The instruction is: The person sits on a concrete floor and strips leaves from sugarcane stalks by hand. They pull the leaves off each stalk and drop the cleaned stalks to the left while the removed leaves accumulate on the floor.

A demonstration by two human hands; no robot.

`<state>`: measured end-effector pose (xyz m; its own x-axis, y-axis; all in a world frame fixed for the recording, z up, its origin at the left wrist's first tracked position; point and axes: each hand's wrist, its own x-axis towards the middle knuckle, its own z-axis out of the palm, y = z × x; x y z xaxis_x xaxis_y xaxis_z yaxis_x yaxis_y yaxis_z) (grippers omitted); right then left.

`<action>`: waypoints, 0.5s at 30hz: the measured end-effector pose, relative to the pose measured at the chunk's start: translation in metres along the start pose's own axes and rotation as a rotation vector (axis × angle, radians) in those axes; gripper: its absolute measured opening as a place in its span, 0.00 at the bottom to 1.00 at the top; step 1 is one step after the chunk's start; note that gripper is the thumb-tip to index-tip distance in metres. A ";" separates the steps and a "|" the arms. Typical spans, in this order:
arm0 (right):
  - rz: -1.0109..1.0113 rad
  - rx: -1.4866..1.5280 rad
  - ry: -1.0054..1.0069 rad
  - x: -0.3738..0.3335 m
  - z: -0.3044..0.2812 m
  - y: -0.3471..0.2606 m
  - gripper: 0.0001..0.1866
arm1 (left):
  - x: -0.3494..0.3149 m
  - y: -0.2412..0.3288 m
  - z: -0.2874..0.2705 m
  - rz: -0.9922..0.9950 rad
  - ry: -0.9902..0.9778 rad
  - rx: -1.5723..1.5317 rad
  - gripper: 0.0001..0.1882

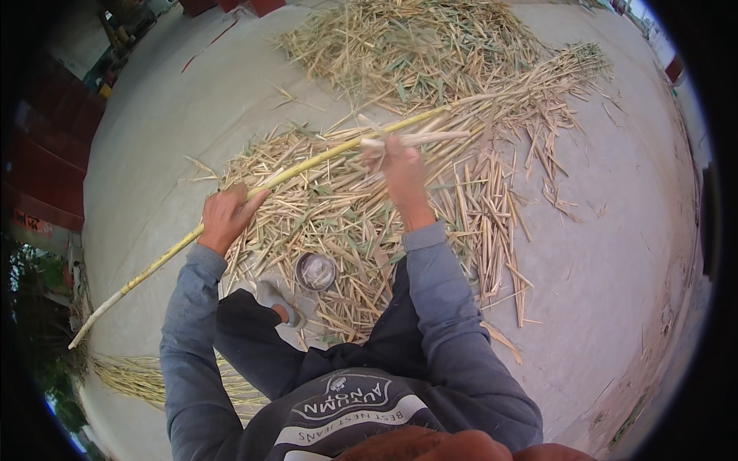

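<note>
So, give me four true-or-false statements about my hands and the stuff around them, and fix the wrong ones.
1. Your left hand grips a long yellowish stalk. True.
2. Your right hand rests on a knee. False: the right hand is raised near the stalk.
3. A round container sits near the grey shoe. True.
4. Your sleeves are bright red. False: the sleeves are bluish grey.
</note>
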<state>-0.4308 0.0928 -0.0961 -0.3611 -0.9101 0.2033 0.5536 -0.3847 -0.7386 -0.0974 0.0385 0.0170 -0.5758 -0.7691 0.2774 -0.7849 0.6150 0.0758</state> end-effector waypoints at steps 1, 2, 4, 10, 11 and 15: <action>-0.079 0.078 0.240 0.011 -0.015 -0.001 0.24 | 0.001 -0.001 0.002 -0.015 0.017 -0.016 0.28; 0.022 0.060 0.438 0.018 -0.032 -0.003 0.24 | 0.000 -0.001 0.002 -0.034 0.017 -0.032 0.28; 0.199 0.022 0.805 0.026 -0.060 0.001 0.24 | -0.005 -0.003 0.000 0.002 0.081 -0.028 0.26; 0.342 0.254 0.250 0.043 -0.073 0.025 0.21 | -0.036 -0.010 -0.022 0.065 0.097 -0.015 0.19; 0.334 0.223 0.261 0.045 -0.068 0.026 0.20 | -0.043 -0.013 -0.024 0.084 0.107 -0.019 0.19; 0.403 0.132 0.191 0.051 -0.047 0.027 0.17 | -0.070 -0.037 -0.029 0.018 0.112 -0.174 0.12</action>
<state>-0.4696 0.0431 -0.1357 -0.2222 -0.9511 -0.2146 0.7648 -0.0335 -0.6434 -0.0215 0.0750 0.0221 -0.5525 -0.7397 0.3841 -0.7178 0.6565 0.2317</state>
